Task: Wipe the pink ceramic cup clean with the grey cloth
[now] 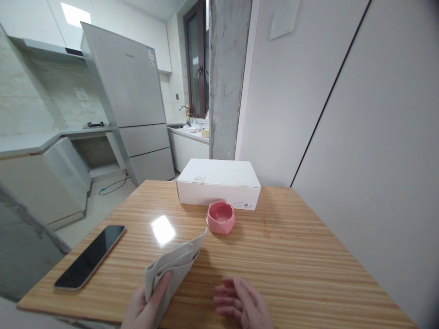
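My left hand [147,299] grips a folded light grey cloth [176,265], with the thumb pressed on its near face and the other fingers hidden behind it. The cloth is held tilted above the table, and its far corner reaches up toward a pink ashtray [221,224]. Whether that corner touches the ashtray I cannot tell. To the right, over the table's near part, my right hand [242,301] is empty, its slightly blurred fingers loosely bent and the thumb apart from them.
A white box [219,183] lies behind the ashtray on the wood-grain table [291,246]. On the left, a black phone [91,258] rests near the table edge. Beyond stand a grey fridge [126,91] and a kitchen counter; a white wall panel rises at right.
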